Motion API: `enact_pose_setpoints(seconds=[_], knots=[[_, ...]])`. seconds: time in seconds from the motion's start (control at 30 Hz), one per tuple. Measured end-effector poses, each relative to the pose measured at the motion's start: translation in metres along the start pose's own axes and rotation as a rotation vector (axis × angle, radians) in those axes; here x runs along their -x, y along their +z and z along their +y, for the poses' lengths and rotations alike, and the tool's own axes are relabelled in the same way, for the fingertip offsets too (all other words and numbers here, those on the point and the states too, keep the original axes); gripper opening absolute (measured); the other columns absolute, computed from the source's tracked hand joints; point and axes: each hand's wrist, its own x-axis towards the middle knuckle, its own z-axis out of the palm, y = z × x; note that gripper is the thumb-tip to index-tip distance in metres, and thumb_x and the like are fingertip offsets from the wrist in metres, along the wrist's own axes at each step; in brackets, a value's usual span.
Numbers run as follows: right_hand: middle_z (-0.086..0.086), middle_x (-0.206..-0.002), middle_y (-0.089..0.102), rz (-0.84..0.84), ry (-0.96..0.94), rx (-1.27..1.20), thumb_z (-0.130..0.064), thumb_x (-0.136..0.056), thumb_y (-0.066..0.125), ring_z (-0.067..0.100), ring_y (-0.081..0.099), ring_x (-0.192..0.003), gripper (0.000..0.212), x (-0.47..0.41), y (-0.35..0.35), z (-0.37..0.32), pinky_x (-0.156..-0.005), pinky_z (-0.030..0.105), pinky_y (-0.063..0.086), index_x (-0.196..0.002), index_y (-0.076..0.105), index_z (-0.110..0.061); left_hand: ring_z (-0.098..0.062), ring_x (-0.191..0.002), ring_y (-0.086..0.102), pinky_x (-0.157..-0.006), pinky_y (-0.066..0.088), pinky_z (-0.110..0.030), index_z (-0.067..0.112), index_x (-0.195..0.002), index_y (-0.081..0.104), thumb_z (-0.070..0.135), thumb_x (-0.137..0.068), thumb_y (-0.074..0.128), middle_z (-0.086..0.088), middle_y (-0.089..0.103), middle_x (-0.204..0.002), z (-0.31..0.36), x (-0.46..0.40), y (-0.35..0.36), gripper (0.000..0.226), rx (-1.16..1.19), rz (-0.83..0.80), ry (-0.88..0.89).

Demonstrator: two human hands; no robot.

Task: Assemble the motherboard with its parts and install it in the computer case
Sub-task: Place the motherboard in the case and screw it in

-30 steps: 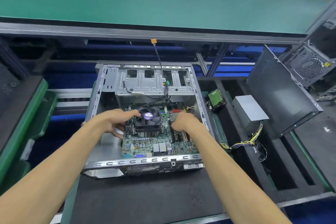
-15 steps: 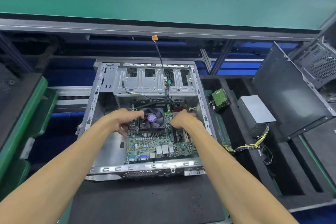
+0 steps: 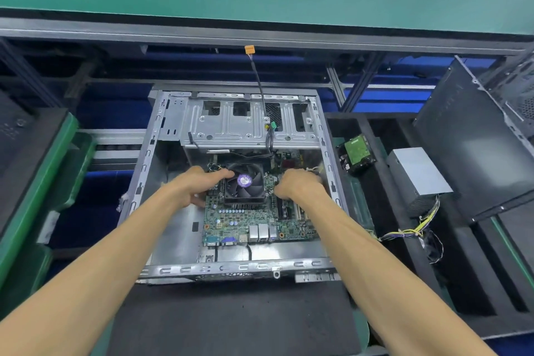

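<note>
An open silver computer case lies on its side on a black mat. Inside it sits the green motherboard with a black CPU fan carrying a purple sticker. My left hand grips the board's left edge, thumb resting on the fan's corner. My right hand holds the board at its right side, fingers curled down near the memory slots. The rear ports stand a little short of the case's near wall.
A cable with an orange plug rises from the drive cage. A hard drive, a grey power supply with yellow wires and a dark side panel lie to the right. Green bins stand left.
The motherboard has slid deeper into the case, away from the near wall, with both hands going with it. The view has shifted slightly.
</note>
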Motion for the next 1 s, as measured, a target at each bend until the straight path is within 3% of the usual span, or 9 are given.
enact_pose_setpoints(seconds=[0.1,0.2,0.27,0.37,0.47,0.57,0.63,0.77,1.0], knots=[[0.009,-0.114,0.066,0.048,-0.065,0.037,-0.027,-0.096,0.052,0.030,0.062,-0.092,0.028,0.011,-0.010,0.000,-0.082,0.040,0.048,-0.115,0.059,-0.008,-0.027,-0.094,0.068,-0.066,0.064,-0.043,-0.002,-0.129,0.049,0.071,-0.079,0.066,-0.024,0.060,-0.127,0.005,0.011,-0.004,0.090,-0.234,-0.029,0.008],[0.003,-0.082,0.057,0.145,-0.145,0.003,-0.034,-0.097,0.056,0.025,0.057,-0.073,0.026,0.018,-0.019,-0.001,-0.070,0.036,0.045,-0.087,0.055,-0.010,-0.026,-0.073,0.074,-0.054,0.062,-0.039,-0.001,-0.099,0.062,0.070,-0.084,0.061,-0.020,0.073,-0.085,0.005,0.025,-0.009,0.073,-0.404,-0.150,-0.005],[0.004,-0.084,0.059,0.178,-0.232,-0.025,-0.040,-0.097,0.059,0.025,0.057,-0.073,0.035,0.023,-0.023,-0.003,-0.067,0.035,0.045,-0.079,0.052,-0.010,-0.028,-0.074,0.076,-0.061,0.063,-0.041,-0.001,-0.088,0.063,0.064,-0.088,0.061,-0.018,0.076,-0.082,0.000,0.035,-0.006,0.065,-0.465,-0.353,-0.068],[0.006,-0.095,0.065,0.202,-0.357,-0.057,-0.052,-0.094,0.063,0.025,0.058,-0.076,0.043,0.027,-0.022,-0.006,-0.065,0.034,0.045,-0.095,0.059,-0.009,-0.026,-0.086,0.075,-0.077,0.063,-0.042,0.005,-0.085,0.063,0.050,-0.093,0.064,-0.017,0.076,-0.093,-0.010,0.045,0.005,0.046,-0.581,-0.575,-0.074],[0.010,-0.114,0.067,0.180,-0.417,-0.083,-0.063,-0.084,0.071,0.027,0.064,-0.089,0.065,0.024,-0.013,-0.007,-0.067,0.037,0.051,-0.118,0.058,-0.009,-0.025,-0.084,0.071,-0.082,0.062,-0.040,0.003,-0.092,0.067,0.030,-0.092,0.071,-0.020,0.073,-0.096,-0.018,0.050,0.013,0.028,-0.598,-0.607,-0.037],[0.016,-0.147,0.048,0.169,-0.457,-0.116,-0.058,-0.077,0.081,0.036,0.055,-0.126,0.106,0.019,0.006,-0.011,-0.094,0.047,0.053,-0.155,0.026,-0.013,-0.026,-0.079,0.069,-0.079,0.063,-0.036,-0.007,-0.100,0.071,0.018,-0.088,0.077,-0.019,0.073,-0.089,-0.021,0.054,0.018,0.029,-0.593,-0.521,-0.040],[0.016,-0.151,0.042,0.202,-0.490,-0.119,-0.053,-0.075,0.085,0.037,0.050,-0.132,0.112,0.018,0.014,-0.013,-0.097,0.049,0.052,-0.159,0.017,-0.020,-0.024,-0.071,0.068,-0.070,0.063,-0.031,-0.010,-0.097,0.071,0.012,-0.085,0.079,-0.017,0.072,-0.082,-0.022,0.055,0.025,0.027,-0.632,-0.468,-0.038],[0.013,-0.138,0.055,0.280,-0.500,-0.069,-0.056,-0.070,0.087,0.034,0.051,-0.129,0.107,0.015,0.013,-0.014,-0.095,0.047,0.050,-0.155,0.028,-0.025,-0.017,-0.048,0.054,-0.047,0.049,-0.022,0.003,-0.074,0.056,-0.003,-0.085,0.074,-0.010,0.063,-0.063,-0.022,0.055,0.037,0.022,-0.760,-0.416,-0.014],[0.014,-0.138,0.060,0.264,-0.478,-0.154,-0.048,-0.073,0.088,0.037,0.059,-0.122,0.108,0.011,0.012,-0.006,-0.089,0.045,0.051,-0.157,0.027,-0.020,-0.016,-0.047,0.048,-0.045,0.036,-0.021,0.015,-0.063,0.044,-0.004,-0.078,0.076,-0.002,0.051,-0.053,-0.027,0.054,0.030,0.041,-0.823,-0.416,0.202]])
